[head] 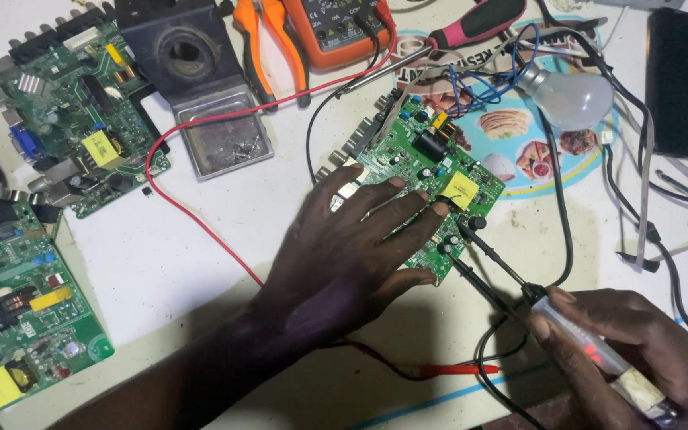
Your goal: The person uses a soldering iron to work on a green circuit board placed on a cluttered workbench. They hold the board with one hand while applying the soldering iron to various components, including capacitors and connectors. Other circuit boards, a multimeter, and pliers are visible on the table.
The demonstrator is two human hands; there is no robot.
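At centre of the white counter (201,231) lies a green circuit board (408,159), flat, under my left hand (344,255), whose fingers spread open and press on it. My right hand (639,350) has its grip closed around a clear pen-shaped tester (591,350) with a red glow; two black probes (487,255) reach from it to the board's near edge. Beyond sit a light bulb (571,95), an orange multimeter (336,28), orange pliers (268,48). Two more boards (73,103) lie left.

Bright overhead light, soft shadows, sharp focus.
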